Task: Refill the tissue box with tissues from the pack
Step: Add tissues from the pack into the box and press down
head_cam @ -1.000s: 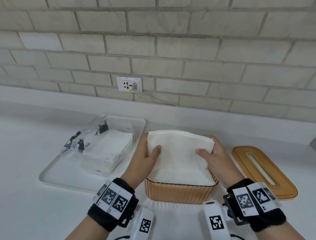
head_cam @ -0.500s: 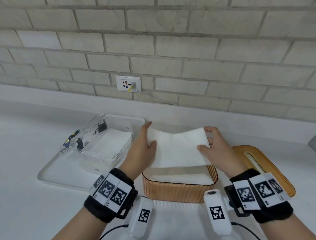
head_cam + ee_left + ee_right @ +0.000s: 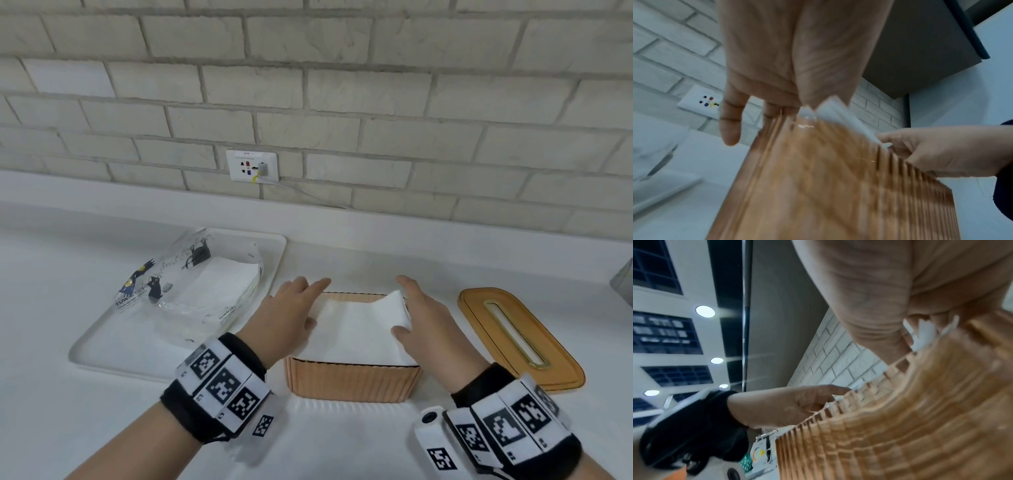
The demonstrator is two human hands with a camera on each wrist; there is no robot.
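Note:
The orange ribbed tissue box [image 3: 352, 380] stands open at the centre of the counter with a white tissue stack [image 3: 356, 329] lying inside it. My left hand [image 3: 294, 308] is at the box's left rim, fingers straight, thumb resting on the stack. My right hand [image 3: 424, 315] lies along the right rim with its thumb pressing the tissues; their far right corner stands up against my palm. From the left wrist view, the box wall [image 3: 838, 178] fills the frame and tissue edges [image 3: 838, 110] poke above it. The clear tissue pack [image 3: 191, 291] lies on the left.
A white tray [image 3: 102, 346] holds the pack at the left. The orange slotted lid [image 3: 517, 339] lies flat to the right of the box. A brick wall with a socket [image 3: 251, 166] and a ledge run behind. A grey object [image 3: 623, 284] shows at the right edge.
Both hands have lowered the tissue stack from above the box down into it. Their fingers have let go of the stack's sides and straightened, and my view has tilted down.

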